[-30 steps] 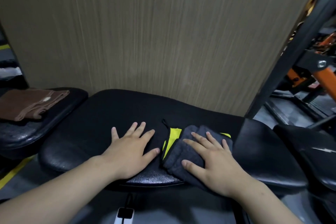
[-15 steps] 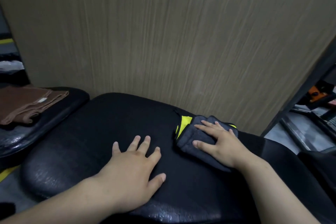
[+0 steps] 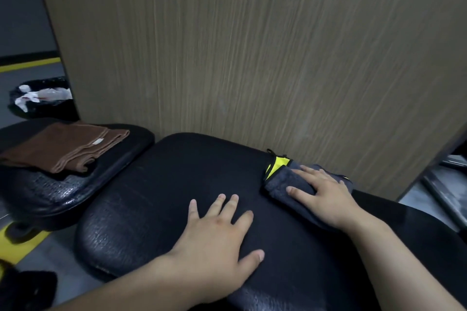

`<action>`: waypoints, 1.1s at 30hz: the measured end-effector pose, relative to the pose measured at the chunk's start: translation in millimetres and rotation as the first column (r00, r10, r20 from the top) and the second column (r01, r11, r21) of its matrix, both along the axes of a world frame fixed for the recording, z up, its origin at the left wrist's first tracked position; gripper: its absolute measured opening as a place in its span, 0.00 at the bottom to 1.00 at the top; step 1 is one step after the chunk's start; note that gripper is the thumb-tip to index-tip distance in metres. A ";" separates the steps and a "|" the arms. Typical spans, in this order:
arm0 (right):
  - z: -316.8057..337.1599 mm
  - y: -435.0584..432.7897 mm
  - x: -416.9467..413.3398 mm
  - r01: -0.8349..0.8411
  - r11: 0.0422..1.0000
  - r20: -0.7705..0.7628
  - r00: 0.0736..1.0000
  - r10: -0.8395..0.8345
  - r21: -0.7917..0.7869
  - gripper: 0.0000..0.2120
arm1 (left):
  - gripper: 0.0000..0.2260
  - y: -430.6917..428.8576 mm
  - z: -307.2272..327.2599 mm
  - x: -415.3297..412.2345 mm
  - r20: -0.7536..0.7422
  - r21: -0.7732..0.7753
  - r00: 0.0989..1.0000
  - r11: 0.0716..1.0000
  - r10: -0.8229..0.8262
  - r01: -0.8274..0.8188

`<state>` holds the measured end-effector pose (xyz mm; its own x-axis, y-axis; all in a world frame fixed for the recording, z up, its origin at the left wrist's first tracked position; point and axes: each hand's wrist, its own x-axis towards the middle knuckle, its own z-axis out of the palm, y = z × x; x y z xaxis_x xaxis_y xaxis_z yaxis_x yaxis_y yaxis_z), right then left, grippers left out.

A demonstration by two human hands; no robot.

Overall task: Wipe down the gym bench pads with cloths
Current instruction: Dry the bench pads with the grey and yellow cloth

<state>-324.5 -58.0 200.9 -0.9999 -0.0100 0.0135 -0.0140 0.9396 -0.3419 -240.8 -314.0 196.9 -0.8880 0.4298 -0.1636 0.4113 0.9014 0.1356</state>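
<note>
Since a moment ago the right hand (image 3: 326, 197) has carried the grey cloth (image 3: 285, 182) away from the near edge of the pad to its far side, and it now sits just beside the wood-grain wall panel (image 3: 252, 45). That hand lies flat on the cloth, fingers spread and extended, pressing it down rather than pinching it; nothing is gripped in a closed fist. A yellow-green trim (image 3: 276, 164) shows at the cloth's left end. The left hand (image 3: 219, 237) rests palm-down and bare on the black bench pad (image 3: 151, 197), fingers splayed, holding nothing, apparently bracing the person's weight.

On the neighbouring pad (image 3: 50, 197) to the left lies a folded brown towel (image 3: 60, 148), untouched. Behind it a dark bin (image 3: 43, 101) holds white scraps.

To my eye the wipe is mid-stroke along the back edge. Doing it well likely means keeping the palm flat so the whole cloth stays in contact, sweeping in overlapping passes toward the left end, and lifting the left hand out of the way so the area under it is not skipped. The cracked, textured surface may want firmer pressure.
</note>
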 end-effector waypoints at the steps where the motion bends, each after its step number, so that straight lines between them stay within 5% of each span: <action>1: 0.7 -3.8 6.5 -0.024 1.000 0.007 1.000 0.024 0.000 0.26 | 0.33 -0.7 -0.2 0.1 -0.007 0.018 1.000 1.000 0.007 -0.007; 17: 0.4 -54.1 139.4 -0.253 0.965 0.049 0.967 0.250 0.063 0.32 | 0.32 -40.7 8.4 -0.6 -0.061 0.100 0.998 0.995 0.030 -0.024; 22: 2.5 -54.3 127.4 -0.263 0.965 0.066 0.963 0.262 0.007 0.40 | 0.29 -53.1 0.9 -15.2 -0.093 -0.028 0.996 0.999 0.013 -0.016; 24: 4.2 -52.2 113.9 -0.254 0.965 0.067 0.964 0.259 -0.069 0.41 | 0.34 -58.0 -0.7 -21.0 -0.078 -0.055 0.997 0.998 0.028 -0.032; 27: 4.5 -50.6 85.4 -0.221 0.969 0.055 0.972 0.228 -0.111 0.37 | 0.43 -63.2 -1.5 -26.4 -0.046 -0.043 0.997 0.997 0.068 -0.070; 33: -0.8 -44.2 22.7 -0.091 0.989 -0.010 0.996 0.090 -0.120 0.29 | 0.43 -64.4 -4.8 -25.8 -0.017 -0.021 0.997 0.997 0.079 -0.080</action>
<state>-301.8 -102.2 200.1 -0.9948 -0.0986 0.0247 -0.0990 0.8866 -0.4518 -266.6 -378.4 192.1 -0.9219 0.3542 -0.1571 0.3402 0.9340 0.1094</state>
